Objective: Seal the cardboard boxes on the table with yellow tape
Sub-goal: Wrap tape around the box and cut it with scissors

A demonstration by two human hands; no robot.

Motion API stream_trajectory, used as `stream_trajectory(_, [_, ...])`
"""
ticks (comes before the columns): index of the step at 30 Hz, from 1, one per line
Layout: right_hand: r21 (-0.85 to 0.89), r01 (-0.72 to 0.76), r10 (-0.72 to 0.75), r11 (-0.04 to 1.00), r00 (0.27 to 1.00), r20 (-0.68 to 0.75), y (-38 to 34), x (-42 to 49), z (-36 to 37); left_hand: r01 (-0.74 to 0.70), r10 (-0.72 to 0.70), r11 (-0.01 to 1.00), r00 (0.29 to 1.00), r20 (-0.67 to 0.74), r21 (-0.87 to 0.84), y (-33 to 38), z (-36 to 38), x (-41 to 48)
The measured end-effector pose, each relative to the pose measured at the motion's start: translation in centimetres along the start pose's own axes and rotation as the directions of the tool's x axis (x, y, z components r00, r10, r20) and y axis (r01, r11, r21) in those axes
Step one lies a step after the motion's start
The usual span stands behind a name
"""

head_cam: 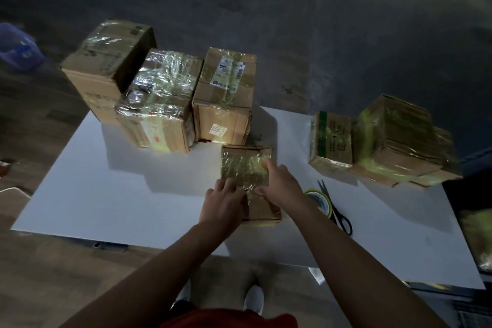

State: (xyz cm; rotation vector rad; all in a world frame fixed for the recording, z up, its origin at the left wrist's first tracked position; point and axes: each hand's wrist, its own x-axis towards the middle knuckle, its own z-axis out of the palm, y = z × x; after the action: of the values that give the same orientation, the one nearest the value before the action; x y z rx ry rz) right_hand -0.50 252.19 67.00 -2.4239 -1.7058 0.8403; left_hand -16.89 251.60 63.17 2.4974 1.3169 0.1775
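Small box (246,168) sits mid-desk (93,194), its top covered in shiny yellow tape. Left hand (222,201) rests on the box's near-left corner, fingers fairly straight, pressing the top and gripping nothing. Right hand (279,185) lies on the box's right side, index finger stretched along the top and thumb spread. It is flat too, not gripping. Yellow tape roll (318,202) lies flat just right of the box, partly behind the right wrist. Black scissors (336,212) overlap the roll. Three bigger taped boxes (159,104) stand behind-left of the box. More taped boxes (386,141) stand well right of it.
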Motion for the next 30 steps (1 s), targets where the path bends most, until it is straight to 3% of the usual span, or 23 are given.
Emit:
stream_trajectory(8, [-0.029, 0.019, -0.020, 0.999, 0.999, -0.038, 0.5, 0.5, 0.8, -0.062, 0.052, 0.991, 0.996, 0.077, 0.120, 0.1, 0.2, -0.6])
stream_trajectory(14, [-0.033, 0.057, -0.059, 0.998, 0.996, -0.066, 0.7, 0.4, 1.0, -0.002, -0.019, 0.990, 0.990, 0.140, 0.144, 1.1, -0.1, -0.7])
stream_trajectory(25, [0.302, 0.139, -0.091, 0.943, 0.982, -0.165, 5.5, -0.7, 0.5, -0.015, 0.005, 0.988, 0.998, 0.067, 0.156, 5.1, -0.4, -0.9])
stream_trajectory(27, [0.282, 0.114, -0.062, 0.953, 0.981, -0.184, 8.0, -0.9, 0.5, -0.050, 0.044, 0.992, 0.997, 0.059, 0.113, 6.1, 0.8, -1.6])
stream_trajectory(30, [0.121, 0.007, 0.022, 0.993, 0.972, -0.235, 11.8, -1.0, 0.3, -0.076, 0.073, 0.993, 0.997, 0.036, 0.092, 7.6, 1.6, -1.7])
